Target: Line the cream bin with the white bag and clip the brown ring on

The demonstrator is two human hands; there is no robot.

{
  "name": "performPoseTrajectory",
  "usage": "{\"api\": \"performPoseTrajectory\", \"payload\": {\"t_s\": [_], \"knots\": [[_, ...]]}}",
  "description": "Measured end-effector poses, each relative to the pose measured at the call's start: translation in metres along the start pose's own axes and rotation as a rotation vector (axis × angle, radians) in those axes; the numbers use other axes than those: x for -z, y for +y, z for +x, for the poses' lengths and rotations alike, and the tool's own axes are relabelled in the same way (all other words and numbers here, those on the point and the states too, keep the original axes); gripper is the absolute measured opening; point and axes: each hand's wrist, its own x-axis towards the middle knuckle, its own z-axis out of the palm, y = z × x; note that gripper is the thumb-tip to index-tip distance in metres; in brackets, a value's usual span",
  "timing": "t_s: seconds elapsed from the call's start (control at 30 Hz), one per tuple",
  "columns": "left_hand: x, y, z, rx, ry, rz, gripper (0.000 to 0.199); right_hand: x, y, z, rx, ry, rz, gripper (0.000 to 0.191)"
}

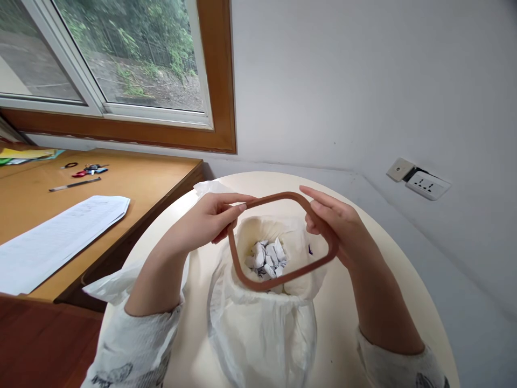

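Between both hands hangs a brown rounded-square ring, which looks like the rim of a trash bin, held tilted above the bin's mouth. My left hand pinches its upper left corner between thumb and fingers. On the opposite side, my right hand grips the ring's right corner, index finger stretched out along the top. Below stands a bin lined with a white plastic bag, the bag folded down over the outside. Crumpled paper scraps lie inside it.
The bin stands on a round cream table. More white plastic lies by my left forearm. To the left, a wooden desk bears paper sheets, a pen and keys. A wall socket is at right.
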Motion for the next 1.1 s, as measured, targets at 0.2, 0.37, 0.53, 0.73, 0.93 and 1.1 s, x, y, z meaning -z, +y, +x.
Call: {"api": "performPoseTrajectory", "payload": {"t_s": [0.2,0.37,0.53,0.73,0.93,1.1], "knots": [[-0.006,0.002,0.001,0.003,0.237,0.099,0.038,0.0,0.001,0.003,0.035,0.087,0.017,0.046],[-0.005,0.005,-0.002,0.026,0.269,0.124,0.04,-0.004,0.001,0.0,0.077,0.085,-0.203,0.041],[-0.002,0.006,-0.004,0.065,0.122,0.13,0.042,-0.007,0.001,0.0,0.113,0.034,-0.31,0.033],[-0.009,0.006,-0.002,0.058,0.084,0.136,0.049,-0.01,0.0,0.0,0.09,-0.123,-0.38,0.034],[-0.013,0.004,0.001,0.05,0.013,0.162,0.042,-0.003,0.007,0.003,0.059,-0.026,-0.47,0.034],[-0.016,0.003,0.002,0.055,0.036,0.204,0.039,0.001,0.013,0.006,0.085,0.011,-0.521,0.037]]}}
